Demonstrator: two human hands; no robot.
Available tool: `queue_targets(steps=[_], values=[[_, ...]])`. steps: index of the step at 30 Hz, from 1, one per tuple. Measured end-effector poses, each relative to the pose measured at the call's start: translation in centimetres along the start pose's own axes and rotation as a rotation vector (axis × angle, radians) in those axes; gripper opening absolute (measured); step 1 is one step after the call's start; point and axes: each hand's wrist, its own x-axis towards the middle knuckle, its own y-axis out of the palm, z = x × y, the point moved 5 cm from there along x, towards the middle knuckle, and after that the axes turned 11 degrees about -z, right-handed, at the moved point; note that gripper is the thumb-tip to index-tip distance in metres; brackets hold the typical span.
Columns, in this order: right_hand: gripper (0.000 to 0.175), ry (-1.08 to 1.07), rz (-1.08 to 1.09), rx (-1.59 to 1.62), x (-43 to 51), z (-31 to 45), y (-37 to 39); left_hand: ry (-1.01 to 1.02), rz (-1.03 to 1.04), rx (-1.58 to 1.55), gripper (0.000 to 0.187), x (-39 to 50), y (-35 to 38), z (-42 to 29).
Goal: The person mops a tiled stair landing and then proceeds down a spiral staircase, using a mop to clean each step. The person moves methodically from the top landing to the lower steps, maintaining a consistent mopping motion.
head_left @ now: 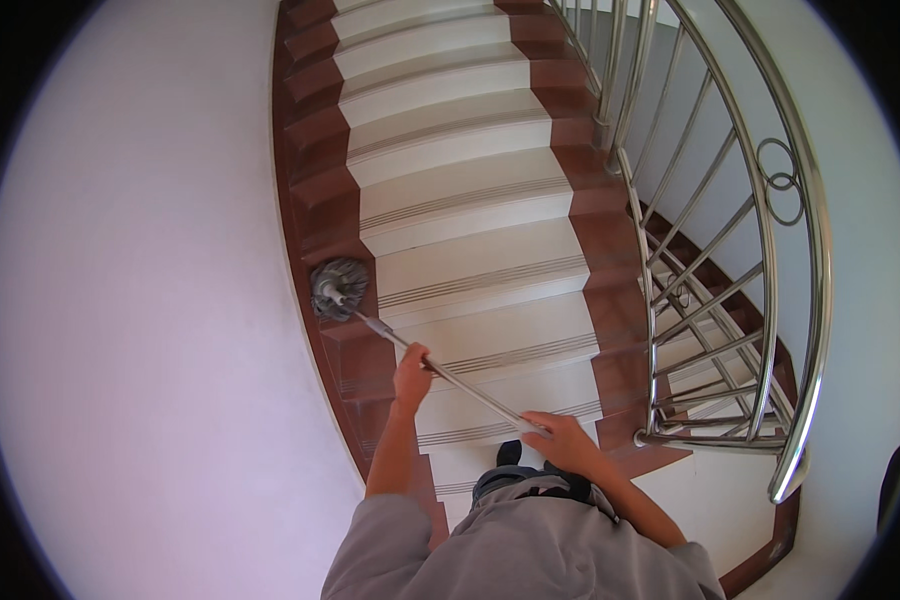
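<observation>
A mop with a grey string head [339, 288] rests on the dark red left border of a stair tread, close to the wall. Its metal handle [472, 390] runs down to the right towards my body. Around the middle of the handle, below a grey sleeve, my left hand [414, 375] is closed. My right hand [559, 439] grips the handle near its upper end, in front of my waist. The mop strands look slightly blurred.
Cream stair treads [480, 277] with grooved edges and dark red borders rise ahead. A white wall [157, 300] stands at the left. A curved stainless steel railing [817, 262] lines the right side, with another flight behind it.
</observation>
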Motion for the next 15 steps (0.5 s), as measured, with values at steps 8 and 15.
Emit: queue_targets(steps=[8,15], values=[[0.048,0.075,-0.055,0.102,0.1,-3.2,1.6,0.081,0.094,-0.063,0.035,0.2,2.2,2.0],[0.037,0.318,-0.27,0.15,-7.2,-5.7,-10.5,0.248,0.223,-0.223,0.03,-2.2,12.4,-8.4]])
